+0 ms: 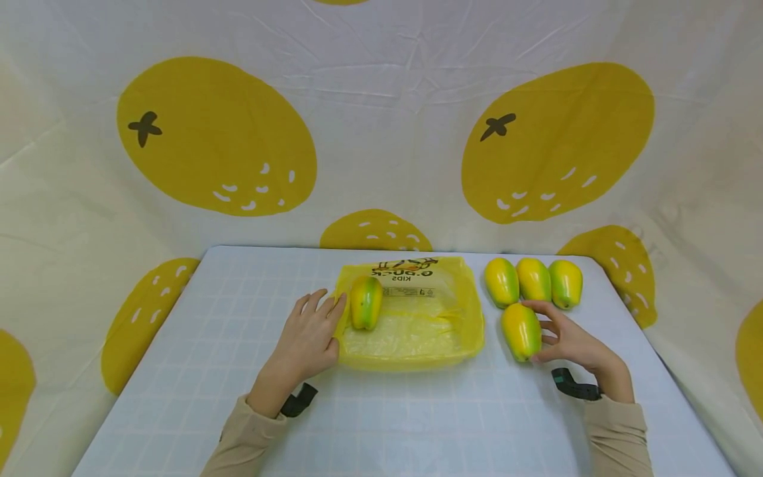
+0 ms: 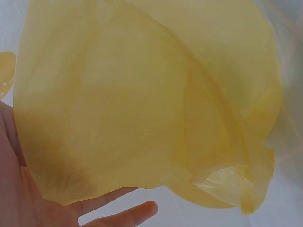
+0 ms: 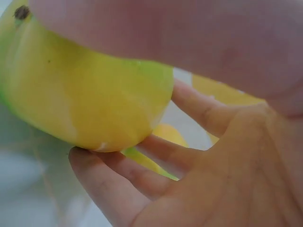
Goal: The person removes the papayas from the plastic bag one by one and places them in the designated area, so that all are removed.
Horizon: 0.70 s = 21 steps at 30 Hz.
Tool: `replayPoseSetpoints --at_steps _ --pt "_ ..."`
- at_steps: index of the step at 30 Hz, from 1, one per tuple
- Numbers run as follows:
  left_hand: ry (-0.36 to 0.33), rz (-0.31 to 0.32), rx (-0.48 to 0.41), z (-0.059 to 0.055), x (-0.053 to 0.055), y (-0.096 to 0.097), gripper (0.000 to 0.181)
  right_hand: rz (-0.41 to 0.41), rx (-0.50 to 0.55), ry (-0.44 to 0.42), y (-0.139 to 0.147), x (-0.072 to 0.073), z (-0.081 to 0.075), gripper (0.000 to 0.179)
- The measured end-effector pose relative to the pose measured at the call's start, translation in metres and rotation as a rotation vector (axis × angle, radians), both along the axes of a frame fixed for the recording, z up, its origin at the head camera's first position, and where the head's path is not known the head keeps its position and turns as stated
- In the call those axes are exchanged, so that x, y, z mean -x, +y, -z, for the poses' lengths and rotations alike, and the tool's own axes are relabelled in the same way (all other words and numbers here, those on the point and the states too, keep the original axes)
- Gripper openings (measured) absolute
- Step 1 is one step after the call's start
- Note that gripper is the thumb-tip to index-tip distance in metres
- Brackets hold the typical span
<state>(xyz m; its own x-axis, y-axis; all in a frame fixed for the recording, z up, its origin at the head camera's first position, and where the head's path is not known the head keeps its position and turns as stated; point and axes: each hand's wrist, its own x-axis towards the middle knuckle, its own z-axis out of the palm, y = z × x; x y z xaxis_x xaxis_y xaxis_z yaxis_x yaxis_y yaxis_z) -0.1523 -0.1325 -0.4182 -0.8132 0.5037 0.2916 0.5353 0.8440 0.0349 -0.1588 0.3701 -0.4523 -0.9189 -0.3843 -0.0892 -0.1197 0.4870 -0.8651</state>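
Observation:
A yellow plastic bag (image 1: 411,341) lies spread wide in the middle of the table, its print showing mirrored. One yellow-green papaya (image 1: 366,303) rests in its left part. My left hand (image 1: 310,334) is at the bag's left edge with fingers extended; in the left wrist view the yellow plastic (image 2: 109,104) covers part of that hand. On the right, my right hand (image 1: 575,341) holds another papaya (image 1: 521,332) between thumb and fingers. The right wrist view shows this papaya (image 3: 90,99) close up, the thumb across its top and fingertips beneath.
Just behind the held fruit stand several more papayas (image 1: 533,279) in a row at the table's back right. The table (image 1: 417,424) has a pale checked cover. A white cloth (image 1: 387,146) printed with large yellow fruit hangs behind and at both sides.

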Motion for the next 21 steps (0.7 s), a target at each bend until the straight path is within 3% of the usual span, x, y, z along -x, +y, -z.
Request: replayPoseSetpoints --at_steps 12,21 --pt "-0.011 0.001 -0.001 -0.0006 -0.0003 0.0002 0.066 0.01 0.002 -0.022 -0.001 0.0009 -0.0002 0.101" --pt "0.001 0.002 -0.001 -0.0003 -0.0002 0.0005 0.065 -0.037 0.03 -0.028 -0.0016 0.0023 0.0015 0.094"
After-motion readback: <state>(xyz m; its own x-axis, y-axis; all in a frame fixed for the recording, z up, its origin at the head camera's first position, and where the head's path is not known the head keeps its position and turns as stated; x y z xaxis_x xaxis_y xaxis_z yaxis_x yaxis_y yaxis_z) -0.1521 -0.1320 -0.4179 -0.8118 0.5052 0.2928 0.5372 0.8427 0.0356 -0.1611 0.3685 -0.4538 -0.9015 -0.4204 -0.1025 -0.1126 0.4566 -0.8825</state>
